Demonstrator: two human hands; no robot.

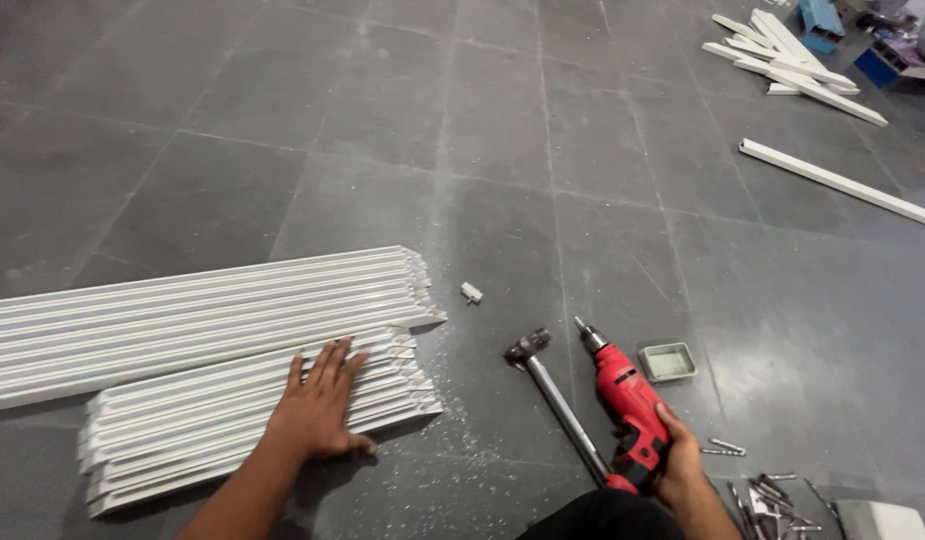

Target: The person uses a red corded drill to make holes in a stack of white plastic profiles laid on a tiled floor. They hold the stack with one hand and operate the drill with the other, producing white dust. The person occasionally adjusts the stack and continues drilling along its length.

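While the left hand (318, 410) lies flat, fingers spread, steadying the strips (253, 420), the right hand (676, 462) grips the drill (628, 405). A hammer (553, 390) lies between them.

left hand (318, 410) flat on white strips (233, 420) | right hand (678, 462) grips red drill (628, 400) | hammer (553, 390) between

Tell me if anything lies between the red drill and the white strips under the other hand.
Yes. A hammer lies on the floor between the red drill, held by the right hand, and the white strips that the left hand rests on. Otherwise only bare floor with white dust.
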